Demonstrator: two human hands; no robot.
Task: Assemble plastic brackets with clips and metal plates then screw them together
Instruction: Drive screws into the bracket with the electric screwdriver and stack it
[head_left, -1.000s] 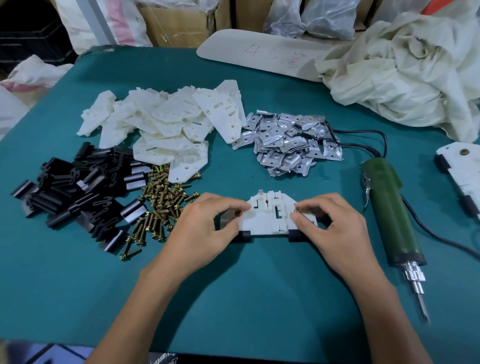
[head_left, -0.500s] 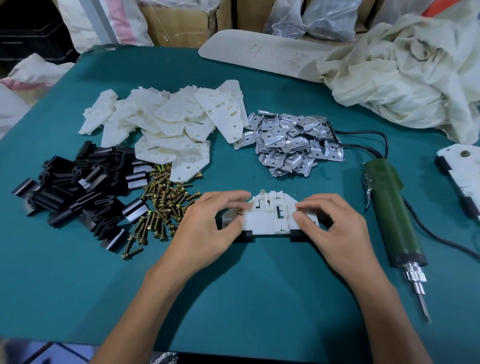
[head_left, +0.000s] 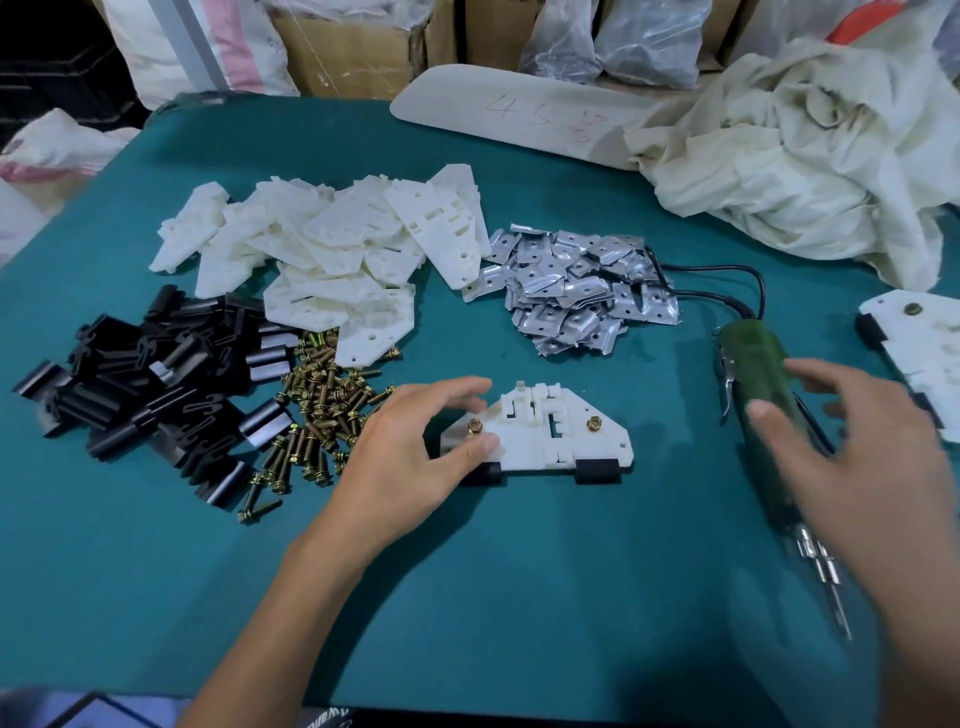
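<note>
Head view, over the teal table.

- The white bracket lies flat near table centre, just in front of me. It has two black clips on its near edge. A brass screw stands in each upper corner: left screw, right screw.
- My left hand holds the bracket's left end. The thumb lies on its face just beside the left screw and the forefinger curls over the far edge, so the gap is narrow around that corner.
- My right hand is motion-blurred, with fingers spread wide, and holds nothing. It hovers over the green electric screwdriver, and I cannot tell whether it touches.
- The screwdriver lies on the table well right of the bracket with its bit pointing toward me. Its black cord runs off its far end.
- Stock at the far left: a pile of white brackets, loose black clips and a heap of brass screws. The metal plates are piled beyond the bracket.
- A finished assembly sits at the right edge. A crumpled cream cloth lies at the far right.
</note>
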